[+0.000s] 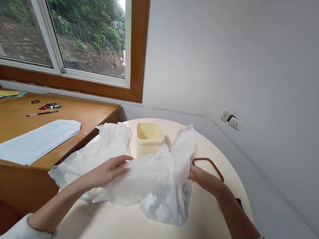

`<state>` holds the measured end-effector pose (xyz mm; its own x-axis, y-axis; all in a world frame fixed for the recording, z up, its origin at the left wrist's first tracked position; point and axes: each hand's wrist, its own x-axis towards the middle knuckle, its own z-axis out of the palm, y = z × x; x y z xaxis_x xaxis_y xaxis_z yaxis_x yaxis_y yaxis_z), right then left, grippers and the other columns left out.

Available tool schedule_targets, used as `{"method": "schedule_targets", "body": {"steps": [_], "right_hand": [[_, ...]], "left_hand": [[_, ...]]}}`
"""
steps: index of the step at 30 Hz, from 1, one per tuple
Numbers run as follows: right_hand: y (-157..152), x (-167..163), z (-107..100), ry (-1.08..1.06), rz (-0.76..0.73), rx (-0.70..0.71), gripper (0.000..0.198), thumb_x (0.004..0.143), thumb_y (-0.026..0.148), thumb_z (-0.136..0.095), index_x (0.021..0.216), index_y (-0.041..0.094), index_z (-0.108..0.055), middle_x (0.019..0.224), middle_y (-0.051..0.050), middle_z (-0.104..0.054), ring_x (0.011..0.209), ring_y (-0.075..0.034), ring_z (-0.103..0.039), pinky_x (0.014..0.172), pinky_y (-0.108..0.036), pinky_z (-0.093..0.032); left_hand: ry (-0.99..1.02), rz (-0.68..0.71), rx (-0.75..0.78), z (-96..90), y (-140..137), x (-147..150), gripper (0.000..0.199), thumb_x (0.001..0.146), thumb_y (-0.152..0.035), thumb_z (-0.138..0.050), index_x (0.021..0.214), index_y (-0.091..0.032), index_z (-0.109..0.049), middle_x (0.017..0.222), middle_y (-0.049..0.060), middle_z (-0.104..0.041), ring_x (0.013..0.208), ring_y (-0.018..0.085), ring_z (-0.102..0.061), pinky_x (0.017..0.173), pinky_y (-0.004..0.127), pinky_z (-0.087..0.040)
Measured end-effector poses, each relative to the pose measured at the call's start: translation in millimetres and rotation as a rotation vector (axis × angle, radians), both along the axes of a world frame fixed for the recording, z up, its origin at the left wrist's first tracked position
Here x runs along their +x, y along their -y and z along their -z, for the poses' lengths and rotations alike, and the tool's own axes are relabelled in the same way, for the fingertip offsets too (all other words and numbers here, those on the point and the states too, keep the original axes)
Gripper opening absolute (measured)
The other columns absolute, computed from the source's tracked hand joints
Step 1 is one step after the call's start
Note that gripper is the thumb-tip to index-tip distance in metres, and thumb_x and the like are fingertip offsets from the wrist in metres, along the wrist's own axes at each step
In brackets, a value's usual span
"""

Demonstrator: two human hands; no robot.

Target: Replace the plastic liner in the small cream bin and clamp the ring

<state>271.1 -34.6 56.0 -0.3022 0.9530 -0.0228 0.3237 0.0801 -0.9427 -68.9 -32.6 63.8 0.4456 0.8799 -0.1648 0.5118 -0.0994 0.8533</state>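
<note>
A crumpled white plastic bag (pixel 153 182) lies across the middle of the round table, between my hands. My left hand (pixel 112 170) has its fingers closed on the bag's left edge. At the right side of the bag, my right hand (pixel 196 174) grips the plastic, its fingertips hidden behind the folds. Another white plastic bag (pixel 105 143) lies bunched to the left, partly under my left forearm. Just beyond the bags stands a pale yellow square bin (pixel 149 138), upright, its open top facing up. A brown rounded frame (pixel 211 163) lies beside my right wrist, partly covered by it.
The cream round table (pixel 131 234) stands against the white wall. A wooden desk (pixel 95 110) adjoins it at left, bearing papers (pixel 38 140), a pen (pixel 42 113) and keys (pixel 50 106). A small dark purple item (pixel 239 203) shows past my right forearm.
</note>
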Motion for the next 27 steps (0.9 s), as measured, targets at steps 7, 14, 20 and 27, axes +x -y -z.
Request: {"method": "schedule_targets", "body": {"steps": [7, 14, 20, 27], "right_hand": [[3, -11, 33, 0.183, -0.229, -0.122, 0.067, 0.063, 0.040, -0.068, 0.123, 0.020, -0.047, 0.123, -0.011, -0.053, 0.110, -0.027, -0.050, 0.090, -0.040, -0.041], [-7, 19, 43, 0.403, -0.166, -0.023, 0.039, 0.079, 0.037, -0.047, 0.115, 0.025, -0.055, 0.121, -0.006, -0.054, 0.109, -0.025, -0.050, 0.092, -0.041, -0.038], [-6, 26, 50, 0.570, -0.149, 0.017, 0.017, 0.068, 0.028, -0.057, 0.077, 0.020, -0.068, 0.073, -0.003, -0.064, 0.064, -0.018, -0.057, 0.057, -0.028, -0.042], [13, 5, -8, 0.318, -0.109, 0.210, 0.026, 0.080, 0.038, -0.046, 0.067, 0.020, -0.060, 0.066, -0.001, -0.058, 0.065, -0.014, -0.051, 0.060, -0.026, -0.040]], "left_hand": [[-0.100, 0.080, 0.023, 20.1, 6, 21, 0.055, 0.076, -0.040, -0.053, 0.126, -0.023, -0.038, 0.115, 0.008, -0.055, 0.111, 0.025, -0.049, 0.087, 0.034, -0.042], [-0.086, 0.083, 0.131, 23.5, 5, 17, 0.048, 0.078, -0.019, -0.037, 0.125, -0.025, -0.040, 0.118, 0.005, -0.056, 0.102, 0.021, -0.054, 0.084, 0.031, -0.043], [-0.109, 0.073, 0.112, 26.7, 3, 8, 0.055, 0.074, -0.014, -0.035, 0.127, -0.025, -0.038, 0.116, 0.006, -0.056, 0.101, 0.021, -0.054, 0.084, 0.032, -0.044], [-0.105, 0.085, 0.119, 31.1, 1, 7, 0.055, 0.074, -0.012, -0.033, 0.126, -0.028, -0.039, 0.125, 0.002, -0.051, 0.108, 0.020, -0.050, 0.089, 0.031, -0.041]]}}
